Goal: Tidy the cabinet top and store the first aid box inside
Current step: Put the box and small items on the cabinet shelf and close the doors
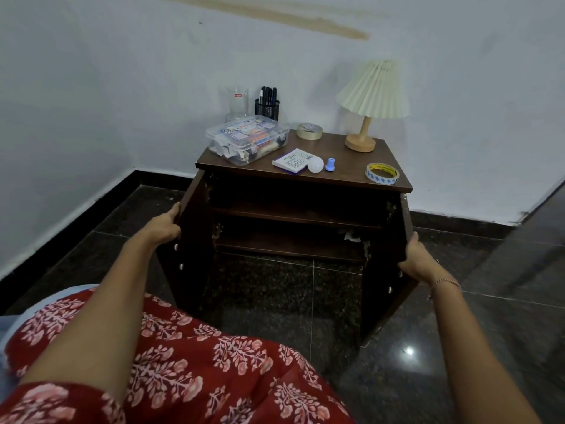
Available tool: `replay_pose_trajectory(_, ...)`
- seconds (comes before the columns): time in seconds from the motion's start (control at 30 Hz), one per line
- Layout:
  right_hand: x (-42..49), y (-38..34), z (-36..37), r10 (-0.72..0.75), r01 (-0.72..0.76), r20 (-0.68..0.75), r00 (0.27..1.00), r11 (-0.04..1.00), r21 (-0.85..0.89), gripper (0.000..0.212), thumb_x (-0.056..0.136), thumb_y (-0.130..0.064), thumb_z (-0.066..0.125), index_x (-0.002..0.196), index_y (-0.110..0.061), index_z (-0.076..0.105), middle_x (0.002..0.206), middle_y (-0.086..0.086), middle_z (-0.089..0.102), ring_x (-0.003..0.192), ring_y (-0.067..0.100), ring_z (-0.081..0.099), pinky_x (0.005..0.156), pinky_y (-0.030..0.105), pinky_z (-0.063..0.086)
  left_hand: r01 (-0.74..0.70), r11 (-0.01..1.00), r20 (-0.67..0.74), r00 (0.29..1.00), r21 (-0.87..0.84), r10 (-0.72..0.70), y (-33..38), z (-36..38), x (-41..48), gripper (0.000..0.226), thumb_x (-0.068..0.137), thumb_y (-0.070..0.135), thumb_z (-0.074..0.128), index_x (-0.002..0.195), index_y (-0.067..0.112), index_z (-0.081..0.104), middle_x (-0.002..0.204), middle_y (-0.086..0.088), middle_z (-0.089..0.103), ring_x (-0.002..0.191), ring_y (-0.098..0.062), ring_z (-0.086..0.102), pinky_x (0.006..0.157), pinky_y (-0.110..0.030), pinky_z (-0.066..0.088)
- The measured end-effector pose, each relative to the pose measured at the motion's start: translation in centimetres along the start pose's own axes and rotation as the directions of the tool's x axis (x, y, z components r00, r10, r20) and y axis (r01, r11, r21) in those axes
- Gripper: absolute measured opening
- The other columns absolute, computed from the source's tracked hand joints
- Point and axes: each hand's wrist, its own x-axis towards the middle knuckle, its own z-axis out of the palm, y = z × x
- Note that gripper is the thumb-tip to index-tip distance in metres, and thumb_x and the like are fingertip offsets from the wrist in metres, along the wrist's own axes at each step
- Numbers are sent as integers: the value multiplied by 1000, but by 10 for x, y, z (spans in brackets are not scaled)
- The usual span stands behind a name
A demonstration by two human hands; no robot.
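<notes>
The left hand (pixel 165 224) curls its fingers round the edge of the left door (pixel 195 264). The right hand (pixel 415 258) grips the right door (pixel 382 295) the same way. Both doors are held wide, likely so the box (pixel 247 139) can go in. The box sits shut on the top (pixel 345 166), full of small packs. A cup (pixel 267 110) holds pens (pixel 269 93).

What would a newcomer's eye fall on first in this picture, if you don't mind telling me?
First, the left hand and right hand, gripping the left door and right door of the dark wooden cabinet, swung wide to show its shelves. Next, on the cabinet top, the clear first aid box at the back left and the cream pleated lamp at the back right.
</notes>
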Motion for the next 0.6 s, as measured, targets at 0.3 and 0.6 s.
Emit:
replay_pose_trajectory(0.3,-7,2,25,-245,62,-247,937,816,-574,63,97,-18,31,147,5,1,157,21,0,147,31,2,119,42,18,-92,814,-227,937,573,265,2,29,-6,76,89,9,41,151,9,-3,160,-4,-8,147,-16,-7,119,-47,7)
replay_pose_trajectory(0.6,-4,13,17,-315,147,-157,936,755,-639,79,96,-56,17,149,1,-1,158,17,-4,147,26,-3,120,36,2,-179,758,-154,925,627,347,-2,31,-1,64,101,38,24,150,6,-1,160,-6,-5,147,-17,-4,118,-41,6)
